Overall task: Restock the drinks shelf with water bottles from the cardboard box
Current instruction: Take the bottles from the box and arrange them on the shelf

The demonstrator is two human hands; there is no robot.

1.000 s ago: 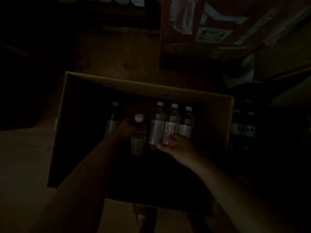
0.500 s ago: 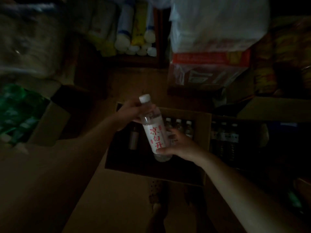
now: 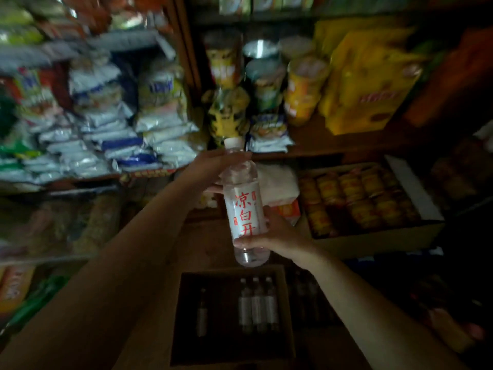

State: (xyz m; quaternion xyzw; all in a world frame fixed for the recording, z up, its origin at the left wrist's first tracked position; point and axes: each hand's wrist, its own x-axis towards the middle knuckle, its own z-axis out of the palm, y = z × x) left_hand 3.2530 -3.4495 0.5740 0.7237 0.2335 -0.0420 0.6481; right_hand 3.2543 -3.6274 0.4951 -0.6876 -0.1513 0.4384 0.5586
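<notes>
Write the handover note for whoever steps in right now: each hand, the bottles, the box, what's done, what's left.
Left hand: grips the water bottle near its neck.
Right hand: grips the same bottle low on its label.
The bottle is upright, slightly tilted, in the air above the cardboard box.
The box is on the floor, open; four bottles in the box are visible.
Done: one bottle lifted out.
Left: shelve it, then the rest. No drinks shelf is clearly visible here.

A small, dim grocery shop; dark wooden shelves (image 3: 333, 149) crammed with stacked white-and-blue plastic packets (image 3: 117, 134), tall printed snack canisters (image 3: 302, 89), yellow cardboard cartons (image 3: 370, 84); an open cardboard tray of yellow-lidded jars (image 3: 357, 196) below.
</notes>
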